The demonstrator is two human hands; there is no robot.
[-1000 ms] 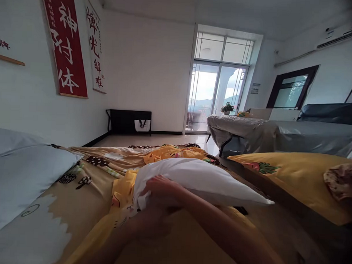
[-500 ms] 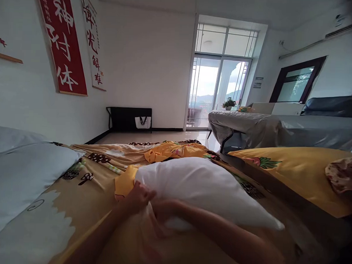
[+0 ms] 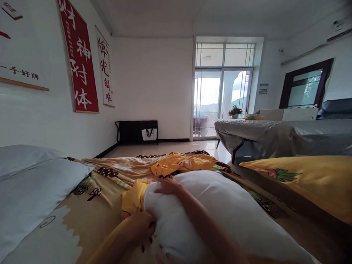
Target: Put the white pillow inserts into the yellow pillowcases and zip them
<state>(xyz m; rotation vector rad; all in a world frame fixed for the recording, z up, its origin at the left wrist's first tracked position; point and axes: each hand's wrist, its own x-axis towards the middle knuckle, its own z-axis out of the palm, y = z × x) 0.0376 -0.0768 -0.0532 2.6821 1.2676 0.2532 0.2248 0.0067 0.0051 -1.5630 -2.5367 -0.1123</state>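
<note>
A white pillow [image 3: 219, 203] lies slantwise on the patterned bedding, its left end at a yellow pillowcase [image 3: 132, 196]. At the near side of that end, my left hand [image 3: 143, 223] is closed on the pillowcase edge, with its fingertips partly hidden. My right hand [image 3: 170, 185] reaches across the pillow and rests on its far left part, fingers stretched out and apart. The right forearm crosses over the pillow and covers part of it. Below my left hand, printed fabric shows small dark spots and a pink patch.
White pillows [image 3: 32, 192] lie at the left. A yellow pillow [image 3: 313, 179] with a printed pineapple top is at the right. Crumpled yellow fabric [image 3: 180, 163] lies beyond the white pillow. Further back stands a plastic-covered table [image 3: 259, 131].
My right hand has moved from beside my left hand up and away onto the far part of the pillow, its fingers opening. The view has tilted up slightly.
</note>
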